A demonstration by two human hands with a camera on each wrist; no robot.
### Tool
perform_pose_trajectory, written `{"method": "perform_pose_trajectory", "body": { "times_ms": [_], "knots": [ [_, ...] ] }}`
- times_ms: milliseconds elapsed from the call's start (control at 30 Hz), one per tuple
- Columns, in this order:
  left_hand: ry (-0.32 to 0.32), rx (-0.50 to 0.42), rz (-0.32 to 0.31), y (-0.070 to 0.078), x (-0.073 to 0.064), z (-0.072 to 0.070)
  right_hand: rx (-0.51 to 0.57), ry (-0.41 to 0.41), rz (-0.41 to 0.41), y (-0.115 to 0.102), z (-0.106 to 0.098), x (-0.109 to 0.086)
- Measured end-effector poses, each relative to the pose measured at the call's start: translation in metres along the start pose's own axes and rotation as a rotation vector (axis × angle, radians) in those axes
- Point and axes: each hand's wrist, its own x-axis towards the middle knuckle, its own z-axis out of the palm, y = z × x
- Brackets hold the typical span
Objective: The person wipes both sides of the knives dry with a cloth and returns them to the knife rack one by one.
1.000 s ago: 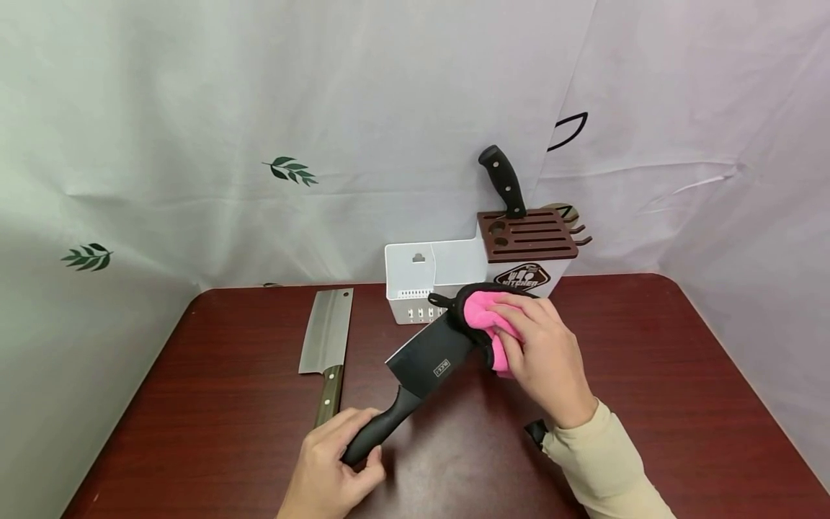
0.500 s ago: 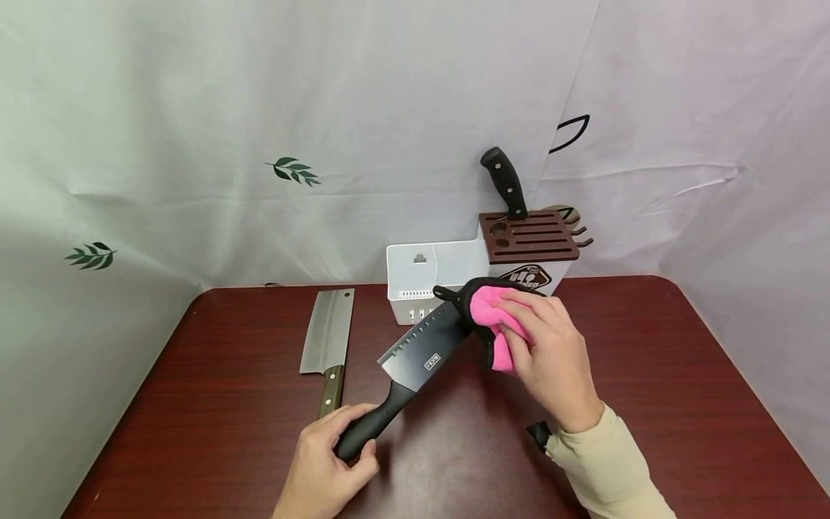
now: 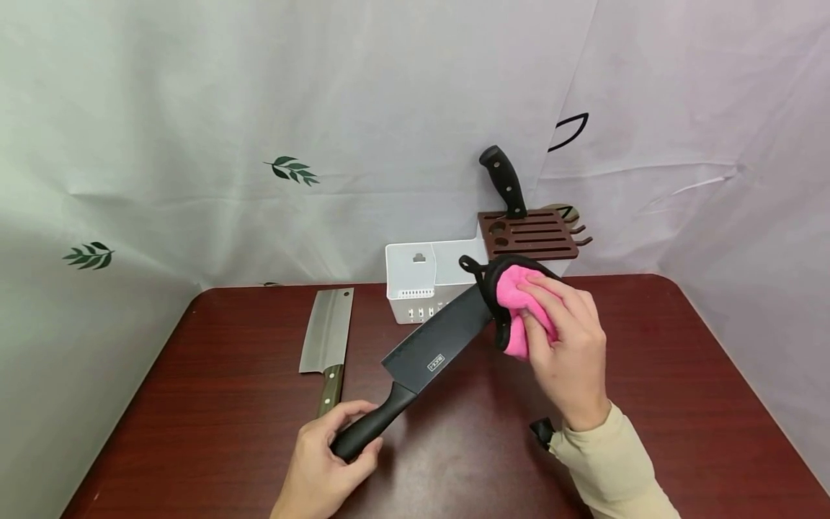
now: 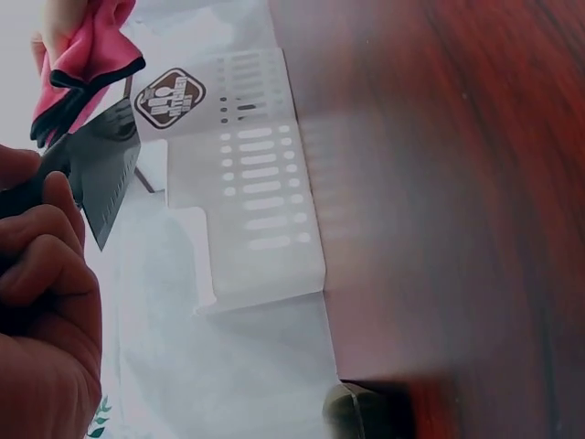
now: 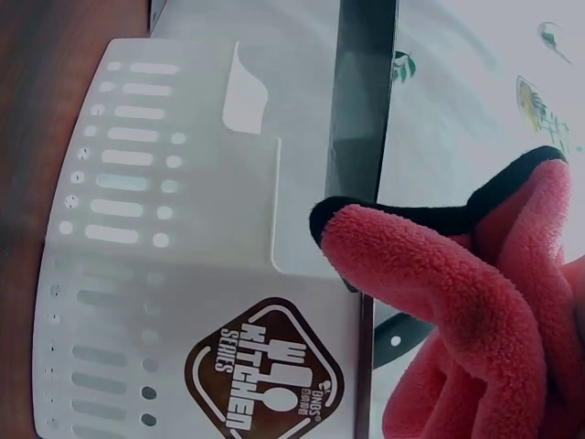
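Note:
My left hand (image 3: 327, 454) grips the black handle of a dark cleaver (image 3: 434, 346), which is held above the table with its blade pointing up and to the right. In my right hand (image 3: 567, 342) is a bunched pink cloth (image 3: 519, 288) with black edging, pinched at the blade's far end and covering the tip. The right wrist view shows the fluffy cloth (image 5: 448, 283) close up, against the dark blade (image 5: 361, 110). To the left, a second cleaver (image 3: 327, 331) with a steel blade and wooden handle lies on the table, its handle end behind my left hand.
At the back of the table (image 3: 681, 375) stands a white knife holder (image 3: 410, 270) with a brown slotted top (image 3: 532, 234). A black-handled knife (image 3: 503, 180) stands in one slot. Hooks stick out on its right side. A pale curtain (image 3: 389, 108) hangs behind.
The cloth and my right hand have moved up and right along the blade, baring more of it. The cleaver tilted, then turned back; my left hand keeps its grip.

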Motion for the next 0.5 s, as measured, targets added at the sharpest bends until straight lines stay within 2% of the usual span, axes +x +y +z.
{"method": "perform_pose_trajectory", "body": {
  "times_ms": [233,500],
  "knots": [
    [0.018,0.022,0.022,0.0003,0.0008,-0.0006,-0.001,0.006,0.016,0.0005,-0.0008,0.0002],
    [0.012,0.067,0.0,0.0011,0.0006,-0.001,-0.002,-0.004,0.03,0.0033,-0.0003,-0.0005]
  ]
}}
